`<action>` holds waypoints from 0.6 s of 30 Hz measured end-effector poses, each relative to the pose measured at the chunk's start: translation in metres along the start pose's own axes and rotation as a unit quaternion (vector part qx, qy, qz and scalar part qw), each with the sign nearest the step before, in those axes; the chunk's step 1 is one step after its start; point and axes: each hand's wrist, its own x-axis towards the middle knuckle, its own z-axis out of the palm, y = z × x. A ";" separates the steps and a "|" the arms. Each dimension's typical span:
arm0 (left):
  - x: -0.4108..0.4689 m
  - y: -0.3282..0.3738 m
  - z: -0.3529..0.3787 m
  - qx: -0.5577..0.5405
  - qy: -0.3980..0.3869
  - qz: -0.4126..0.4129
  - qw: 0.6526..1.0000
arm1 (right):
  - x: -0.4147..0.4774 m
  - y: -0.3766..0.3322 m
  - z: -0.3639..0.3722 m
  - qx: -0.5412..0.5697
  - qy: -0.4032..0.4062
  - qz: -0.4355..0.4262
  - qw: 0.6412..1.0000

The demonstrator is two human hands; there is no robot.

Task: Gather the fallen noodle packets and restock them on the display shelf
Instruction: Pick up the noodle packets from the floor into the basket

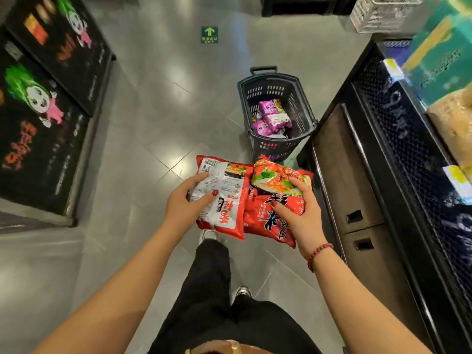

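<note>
A grey tiled floor (153,123) shines with patches of glare; a green sticker (209,35) with an upward arrow lies flat on it, far up the aisle; on the left stands a black display panel (43,154) printed with green-haired cartoon figures (38,95) in pink; a white slatted crate (380,14) sits at the top right; below it, teal cartons (441,57) are blurred; a dark slatted basket (301,98) with a pull handle stands on the floor.

Grey tiled floor (153,111), dark plastic basket (270,146) standing beside the black shelf unit (357,175), green arrow sticker (209,35) beyond
</note>
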 end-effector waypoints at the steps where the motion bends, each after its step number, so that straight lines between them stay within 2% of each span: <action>1: 0.021 0.006 0.003 0.004 -0.006 -0.002 1.000 | 0.019 -0.002 0.004 0.000 0.008 -0.001 1.000; 9: 0.225 0.063 0.018 0.028 -0.056 0.012 0.998 | 0.192 -0.043 0.046 0.015 0.076 -0.041 0.996; 18: 0.393 0.125 0.062 0.081 -0.138 0.010 0.987 | 0.331 -0.080 0.051 0.030 0.165 0.015 0.986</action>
